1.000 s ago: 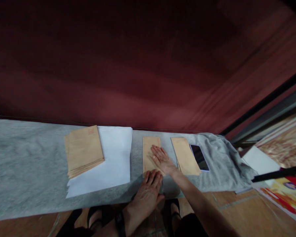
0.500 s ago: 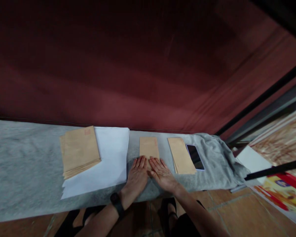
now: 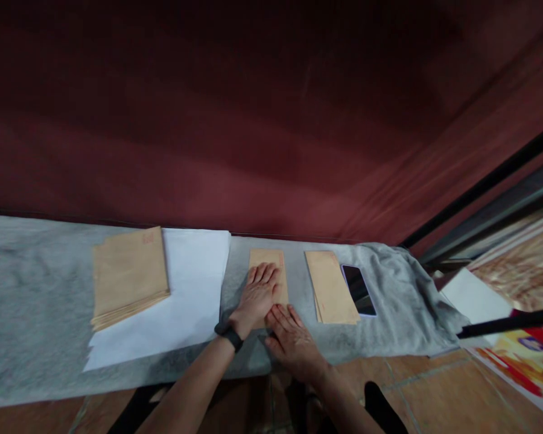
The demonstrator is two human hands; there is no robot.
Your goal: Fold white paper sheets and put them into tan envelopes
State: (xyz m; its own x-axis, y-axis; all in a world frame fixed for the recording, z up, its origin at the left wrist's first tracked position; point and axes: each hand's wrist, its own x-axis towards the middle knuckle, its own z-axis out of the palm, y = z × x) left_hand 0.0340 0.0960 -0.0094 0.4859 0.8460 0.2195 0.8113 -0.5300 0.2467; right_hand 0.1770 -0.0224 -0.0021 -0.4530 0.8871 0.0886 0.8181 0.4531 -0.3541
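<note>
Brown envelope (image 3: 268,255) lying flat on grey cloth (image 3: 36,301), between white paper sheets (image 3: 199,283) to the left and a small envelope stack (image 3: 331,288) to the right. Left hand (image 3: 257,295), dark band (image 3: 229,336) at wrist, laid palm-down across its middle, fingers extended close together; right hand (image 3: 295,345) also flattened, fingers slightly parted, tips at its near end, neither hand gripping. Farther out, a phone (image 3: 359,290) beside the small stack, and a larger envelope pile (image 3: 130,274) partly over the sheets.
</note>
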